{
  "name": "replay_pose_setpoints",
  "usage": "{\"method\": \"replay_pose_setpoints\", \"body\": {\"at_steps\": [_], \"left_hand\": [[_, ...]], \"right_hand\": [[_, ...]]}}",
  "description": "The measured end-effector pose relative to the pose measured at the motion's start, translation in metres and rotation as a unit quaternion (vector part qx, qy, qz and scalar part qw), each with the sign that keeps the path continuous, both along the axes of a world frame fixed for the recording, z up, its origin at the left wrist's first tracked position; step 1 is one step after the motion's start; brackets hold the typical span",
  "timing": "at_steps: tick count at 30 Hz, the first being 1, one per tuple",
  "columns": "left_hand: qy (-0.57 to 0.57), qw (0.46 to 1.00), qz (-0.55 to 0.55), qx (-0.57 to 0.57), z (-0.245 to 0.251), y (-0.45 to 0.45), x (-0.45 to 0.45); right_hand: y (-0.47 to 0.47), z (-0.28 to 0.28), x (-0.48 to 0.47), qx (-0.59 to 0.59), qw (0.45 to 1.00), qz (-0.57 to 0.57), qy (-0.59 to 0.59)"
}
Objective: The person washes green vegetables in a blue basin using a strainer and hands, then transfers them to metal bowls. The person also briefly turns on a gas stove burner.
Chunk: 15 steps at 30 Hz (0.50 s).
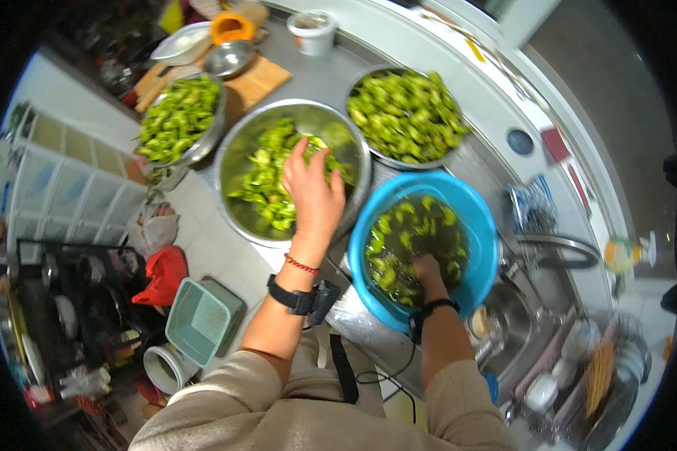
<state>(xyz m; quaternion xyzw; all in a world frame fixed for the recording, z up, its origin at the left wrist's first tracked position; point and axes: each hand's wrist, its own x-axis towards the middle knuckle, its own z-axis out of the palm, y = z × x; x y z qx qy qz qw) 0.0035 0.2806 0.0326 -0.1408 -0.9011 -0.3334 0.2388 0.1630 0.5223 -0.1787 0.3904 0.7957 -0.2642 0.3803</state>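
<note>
My left hand (316,194) hangs over a large stainless steel bowl (221,186), its fingers spread and nothing seen in them. Inside that bowl lie green peppers (268,175), wet and apparently cut or split. To the right, my right hand (427,272) reaches into a blue plastic basin (483,242) of dark water. Its fingers are under the surface, so their grip is hidden. Green pepper pieces (385,276) float around it. Behind the basin stands a metal bowl heaped with green peppers (409,115). Another heap of green peppers (180,115) fills a bowl at the far left.
Right of the basin are a steel sink (513,321) and a curved faucet (564,242). A wooden cutting board (265,79), a small metal bowl (229,58), a cut pumpkin (231,28) and a white tub (312,34) stand at the back. A green bin (197,321) sits on the floor.
</note>
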Motion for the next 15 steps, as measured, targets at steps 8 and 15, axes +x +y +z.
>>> {"method": "replay_pose_setpoints", "body": {"at_steps": [8, 15], "left_hand": [[-0.41, 0.855, -0.224, 0.227, -0.057, 0.097, 0.089], [-0.586, 0.677, -0.2, 0.398, -0.094, 0.131, 0.117]], "right_hand": [[0.006, 0.096, -0.001, -0.408, 0.729, -0.42, 0.354], [-0.014, 0.12, 0.012, -0.246, 0.698, -0.471, 0.481]]}}
